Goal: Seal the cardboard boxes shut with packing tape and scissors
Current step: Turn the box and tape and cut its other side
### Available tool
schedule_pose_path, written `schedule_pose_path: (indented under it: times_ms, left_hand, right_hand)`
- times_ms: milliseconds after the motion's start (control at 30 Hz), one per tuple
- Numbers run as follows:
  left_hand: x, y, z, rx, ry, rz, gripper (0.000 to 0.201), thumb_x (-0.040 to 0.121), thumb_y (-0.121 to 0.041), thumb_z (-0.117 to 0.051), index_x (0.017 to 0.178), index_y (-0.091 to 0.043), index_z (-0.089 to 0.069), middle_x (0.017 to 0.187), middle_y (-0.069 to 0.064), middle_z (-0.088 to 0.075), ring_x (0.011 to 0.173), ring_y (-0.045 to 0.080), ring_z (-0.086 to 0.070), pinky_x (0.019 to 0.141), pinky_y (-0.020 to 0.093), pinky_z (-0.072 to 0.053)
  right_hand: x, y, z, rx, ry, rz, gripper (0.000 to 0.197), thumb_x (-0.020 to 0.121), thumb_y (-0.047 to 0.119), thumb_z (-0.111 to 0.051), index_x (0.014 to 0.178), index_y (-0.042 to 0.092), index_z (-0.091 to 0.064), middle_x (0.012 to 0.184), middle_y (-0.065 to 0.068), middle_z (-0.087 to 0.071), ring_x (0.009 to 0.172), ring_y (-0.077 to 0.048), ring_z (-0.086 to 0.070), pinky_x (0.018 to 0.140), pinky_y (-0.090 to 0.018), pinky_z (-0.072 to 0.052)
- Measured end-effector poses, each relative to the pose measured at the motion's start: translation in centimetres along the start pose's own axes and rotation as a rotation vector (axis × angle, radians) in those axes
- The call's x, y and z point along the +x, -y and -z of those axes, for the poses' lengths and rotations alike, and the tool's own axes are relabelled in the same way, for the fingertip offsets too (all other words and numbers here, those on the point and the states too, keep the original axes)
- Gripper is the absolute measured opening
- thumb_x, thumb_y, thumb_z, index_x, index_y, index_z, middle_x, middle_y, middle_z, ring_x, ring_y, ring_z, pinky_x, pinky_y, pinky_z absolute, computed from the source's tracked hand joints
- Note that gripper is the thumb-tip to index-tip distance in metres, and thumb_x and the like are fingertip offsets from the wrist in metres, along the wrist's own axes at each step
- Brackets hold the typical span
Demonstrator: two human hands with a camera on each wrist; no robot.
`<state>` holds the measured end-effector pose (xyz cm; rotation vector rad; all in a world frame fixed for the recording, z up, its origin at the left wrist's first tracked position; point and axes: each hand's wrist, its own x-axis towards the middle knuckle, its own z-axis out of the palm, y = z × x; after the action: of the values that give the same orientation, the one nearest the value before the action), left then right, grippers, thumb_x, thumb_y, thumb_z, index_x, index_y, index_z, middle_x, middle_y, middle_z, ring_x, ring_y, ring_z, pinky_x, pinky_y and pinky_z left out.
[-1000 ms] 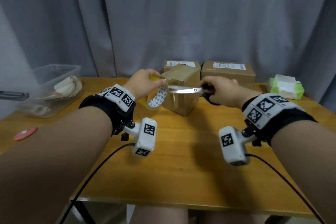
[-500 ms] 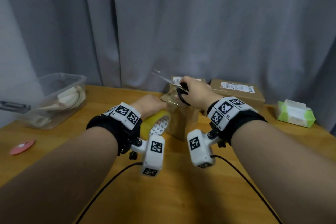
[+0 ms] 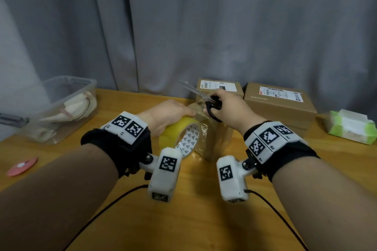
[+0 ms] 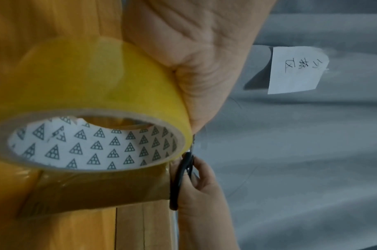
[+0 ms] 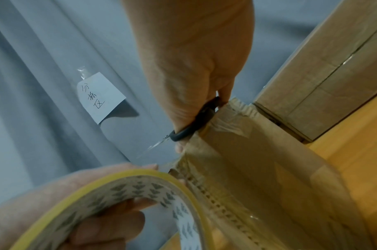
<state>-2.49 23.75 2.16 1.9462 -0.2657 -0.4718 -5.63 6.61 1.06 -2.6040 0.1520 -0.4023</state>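
Fingers of left hand curled through the core and over the rim of the yellow tape roll, gripping it tight against the near side of the small cardboard box. Right hand closed through the black handles of the scissors, blades slightly parted and pointing up and left, above the box top. How far the right fingertips reach round the handles: cannot tell.

Largest to smallest:
Grey curtain behind everything, white handwritten paper note pinned on it.
Wooden table under all.
Clear plastic bin far left, pale items inside.
Two closed labelled boxes at the back edge, the larger right, the other just behind the scissors.
Small box upright at centre, tape strip running from roll onto its top and down its side.
Green-and-white tissue pack far right.
Pink disc near the left edge.
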Motion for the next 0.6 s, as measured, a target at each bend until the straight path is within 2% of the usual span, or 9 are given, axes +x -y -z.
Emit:
schedule_pose_path:
  times_ms: [167,300,367,433,467,533,600]
  left_hand:
    - [-0.2,-0.3,-0.1,-0.065,0.019,0.042,0.020,0.089,-0.021,-0.062,0.097,-0.006,-0.071,0.085,0.013,-0.072,0.056,0.020,-0.063,0.052,0.024,-0.052]
    - [-0.9,0.0,-0.4,-0.157,0.004,0.093,0.025,0.086,-0.021,-0.064,0.103,-0.005,-0.070,0.091,0.015,-0.073,0.064,0.024,-0.066,0.058,0.029,-0.055]
    - [-1.2,-0.2,-0.6,-0.179,-0.017,0.106,0.025,0.086,-0.021,-0.065,0.103,-0.004,-0.069,0.087,0.015,-0.072,0.062,0.025,-0.065,0.057,0.029,-0.054]
    - [-1.6,-0.6,-0.8,-0.177,-0.037,0.118,0.022,0.086,-0.022,-0.065,0.100,-0.005,-0.067,0.080,0.013,-0.070,0.059,0.024,-0.063,0.055,0.029,-0.052]
    - [-1.8,-0.8,-0.9,-0.167,-0.041,0.122,0.021,0.086,-0.022,-0.065,0.099,-0.005,-0.065,0.079,0.013,-0.069,0.060,0.024,-0.063,0.056,0.030,-0.052]
    - [-2.2,-1.3,-1.1,-0.147,-0.030,0.116,0.026,0.084,-0.024,-0.069,0.100,-0.004,-0.065,0.084,0.015,-0.070,0.069,0.028,-0.066,0.066,0.036,-0.056]
    - [-2.5,-1.5,-1.3,-0.132,-0.026,0.110,0.030,0.081,-0.024,-0.072,0.101,-0.004,-0.065,0.089,0.017,-0.071,0.076,0.031,-0.068,0.073,0.040,-0.057]
  right_hand:
    - [-0.3,-0.1,0.2,0.028,-0.002,-0.021,0.044,0.087,0.032,-0.068,0.126,0.018,-0.052,0.112,-0.004,-0.066,0.100,-0.022,-0.061,0.085,-0.032,-0.050]
    - [-0.6,0.1,0.8,0.166,0.061,-0.034,0.043,0.090,0.024,-0.066,0.128,0.013,-0.050,0.105,0.000,-0.064,0.093,-0.016,-0.057,0.077,-0.023,-0.044]
    - [-1.3,0.4,2.2,0.320,0.064,-0.049,0.040,0.089,0.021,-0.067,0.124,0.010,-0.053,0.098,0.000,-0.063,0.091,-0.016,-0.058,0.071,-0.017,-0.044]
    - [-2.4,0.9,3.9,0.379,0.044,-0.049,0.035,0.088,0.027,-0.067,0.118,0.011,-0.057,0.096,0.000,-0.062,0.087,-0.013,-0.059,0.063,-0.008,-0.044]
    - [-3.2,1.2,4.7,0.360,0.077,-0.049,0.033,0.089,0.033,-0.066,0.115,0.014,-0.059,0.091,0.002,-0.062,0.081,-0.010,-0.059,0.059,-0.006,-0.044]
    - [-4.6,1.5,6.2,0.338,0.267,-0.097,0.039,0.088,0.051,-0.058,0.110,0.020,-0.060,0.075,0.005,-0.058,0.065,-0.007,-0.053,0.053,-0.014,-0.041]
    - [-6.0,1.3,7.4,0.386,0.507,-0.190,0.061,0.081,0.071,-0.051,0.117,0.021,-0.060,0.068,0.003,-0.051,0.060,-0.010,-0.047,0.054,-0.021,-0.034]
